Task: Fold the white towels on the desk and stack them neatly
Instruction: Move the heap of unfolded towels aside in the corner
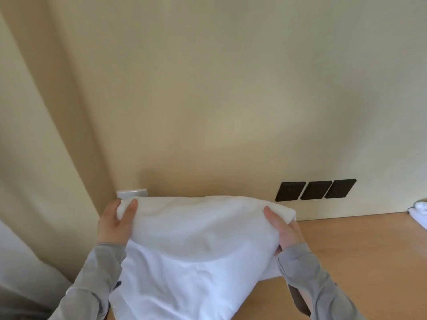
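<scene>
Above the surface (369,262): white towel (198,239) held up, long axis running left to right, lower part draping onto the surface.
Left grip: left hand (113,225) pinches the towel's upper left corner.
Right grip: right hand (284,229) clutches its upper right corner.
Surface's far right edge: more white towels (419,213).
Behind the surface: wall (231,88) with three black plates (315,190).

Open desk (360,255) right of the towel (196,239), white pile (419,212) at far right
</scene>
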The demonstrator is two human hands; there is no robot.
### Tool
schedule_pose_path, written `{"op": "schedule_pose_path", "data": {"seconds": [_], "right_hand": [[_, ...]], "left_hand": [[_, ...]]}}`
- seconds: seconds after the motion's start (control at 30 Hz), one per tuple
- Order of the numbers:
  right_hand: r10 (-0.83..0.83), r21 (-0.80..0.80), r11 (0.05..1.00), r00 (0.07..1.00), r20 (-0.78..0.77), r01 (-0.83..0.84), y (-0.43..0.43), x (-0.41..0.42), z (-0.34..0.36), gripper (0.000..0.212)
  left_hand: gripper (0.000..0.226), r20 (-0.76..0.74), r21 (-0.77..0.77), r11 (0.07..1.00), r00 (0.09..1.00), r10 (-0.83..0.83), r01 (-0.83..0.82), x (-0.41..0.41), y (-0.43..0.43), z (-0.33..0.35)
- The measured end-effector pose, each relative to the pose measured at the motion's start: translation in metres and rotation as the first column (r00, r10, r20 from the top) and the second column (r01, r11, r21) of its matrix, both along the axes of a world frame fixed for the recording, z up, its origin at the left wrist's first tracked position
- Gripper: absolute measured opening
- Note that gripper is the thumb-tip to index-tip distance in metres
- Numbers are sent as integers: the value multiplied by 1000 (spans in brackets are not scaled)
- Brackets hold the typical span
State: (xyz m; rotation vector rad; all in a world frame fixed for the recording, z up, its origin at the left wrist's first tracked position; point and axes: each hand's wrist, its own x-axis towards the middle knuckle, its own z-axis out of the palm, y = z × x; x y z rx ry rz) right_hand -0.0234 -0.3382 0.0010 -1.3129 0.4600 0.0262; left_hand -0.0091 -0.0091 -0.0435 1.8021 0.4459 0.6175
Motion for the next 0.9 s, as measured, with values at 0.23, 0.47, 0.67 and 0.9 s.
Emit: {"op": "schedule_pose_path", "data": {"seconds": [0.23,0.47,0.67,0.9], "right_hand": [[-54,26,998,978,203,50,-35,-19,51,25],[-159,15,986,916,367,165,-109,-42,83,38],[-259,13,961,876,406,278,-208,-58,85,12],[-339,0,930,858,386,367,-353,-54,47,8]], "left_hand": [[44,166,77,997,986,-11,-2,-13,-38,81],[40,289,187,963,926,-243,195,-6,-123,129],[36,236,261,897,877,-418,357,20,-233,141],[42,-83,352,786,853,-514,508,67,-394,114]]}}
